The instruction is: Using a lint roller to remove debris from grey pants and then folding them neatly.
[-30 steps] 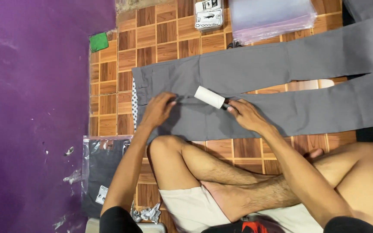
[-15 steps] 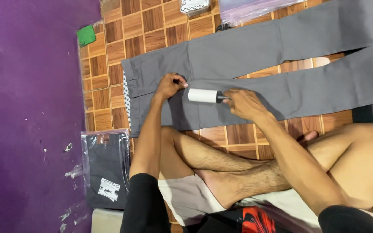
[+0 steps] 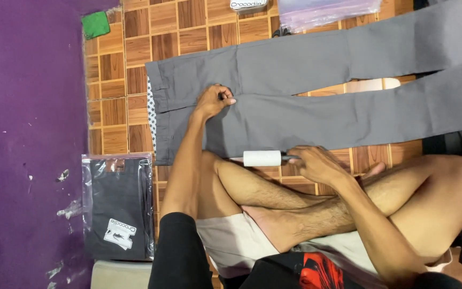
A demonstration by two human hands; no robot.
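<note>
The lint roller (image 3: 262, 158) is in my right hand (image 3: 316, 163). My fingers are closed around its dark handle, and the white roll points toward 9 o'clock. The roll lies at the lower edge of the grey trousers (image 3: 295, 96), just beside my bent knee.

My left hand (image 3: 213, 100) is at about 11 o'clock from the roller. It rests on the upper part of the trousers, near the waistband. The fingers are curled and seem to pinch a little of the fabric, but I cannot tell this for sure. The trousers are spread flat on the wooden parquet floor (image 3: 188, 27), with the waistband toward 9 o'clock and both legs running out toward 3 o'clock.

I sit with crossed bare legs at 6 o'clock from the trousers. At 8 o'clock from the roller there is a dark folded garment in a clear plastic bag (image 3: 116, 206), with a white label on it. It lies beside the purple wall (image 3: 28, 134). At 11 o'clock, far from the roller, a small green thing (image 3: 96, 24) lies on the floor by the wall. At 1 o'clock, above the trousers, there is a stack of clear plastic bags (image 3: 330, 9).
</note>
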